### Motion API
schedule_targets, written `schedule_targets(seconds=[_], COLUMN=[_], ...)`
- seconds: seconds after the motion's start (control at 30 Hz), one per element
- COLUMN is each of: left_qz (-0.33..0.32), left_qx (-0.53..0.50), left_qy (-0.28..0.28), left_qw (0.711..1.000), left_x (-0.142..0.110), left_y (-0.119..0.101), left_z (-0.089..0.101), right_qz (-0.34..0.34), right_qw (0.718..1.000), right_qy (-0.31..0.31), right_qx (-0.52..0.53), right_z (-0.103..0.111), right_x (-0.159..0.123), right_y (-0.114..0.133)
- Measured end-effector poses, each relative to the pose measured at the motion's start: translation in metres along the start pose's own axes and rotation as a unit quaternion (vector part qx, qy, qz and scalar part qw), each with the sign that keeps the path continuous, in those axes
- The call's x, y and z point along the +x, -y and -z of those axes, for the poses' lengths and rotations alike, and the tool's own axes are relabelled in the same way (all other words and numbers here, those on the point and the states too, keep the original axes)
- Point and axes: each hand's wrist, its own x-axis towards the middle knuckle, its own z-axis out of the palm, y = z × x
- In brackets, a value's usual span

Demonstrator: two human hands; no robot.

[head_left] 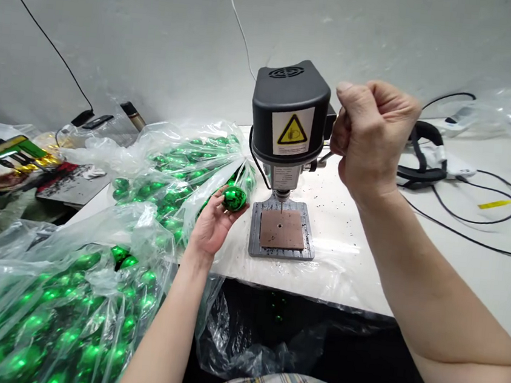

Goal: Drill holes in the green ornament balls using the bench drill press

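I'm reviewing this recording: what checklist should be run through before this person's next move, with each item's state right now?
1. Green ball held: ok, in the fingers of the left hand.
2. Left hand apart from the drill bit: ok, it is left of it.
3. Right hand gripping a lever: cannot tell; it is a fist beside the drill press, its contents hidden.
4. Brown board lying on the grey base: ok.
5. Board free of debris: not ok, dark specks lie on it.
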Motion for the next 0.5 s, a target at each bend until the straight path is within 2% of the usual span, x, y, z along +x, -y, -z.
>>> schedule_targets(seconds=[0.1,0.23,0.33,0.5], left_qz=[0.056,0.141,0.209,0.209], left_qx=[-0.083,-0.093,-0.107,-0.105], left_qy=[-0.016,-0.023,-0.003,0.009], left_qw=[0.995,0.985,0.972,0.972], left_x=[-0.005,-0.008,-0.011,-0.011], left_y=[0.005,0.027,0.042,0.051], left_z=[-0.011,-0.015,-0.013,-0.007], right_qz=[-0.002,-0.011,-0.012,-0.012], right_qw=[1.0,0.999,0.997,0.996], right_qy=[-0.003,0.009,0.024,0.021], right_qx=[-0.009,-0.049,-0.073,-0.09], right_z=[0.0,0.002,0.005,0.005], right_x=[0.0,0.0,0.002,0.001], right_y=[0.0,-0.002,-0.004,-0.004])
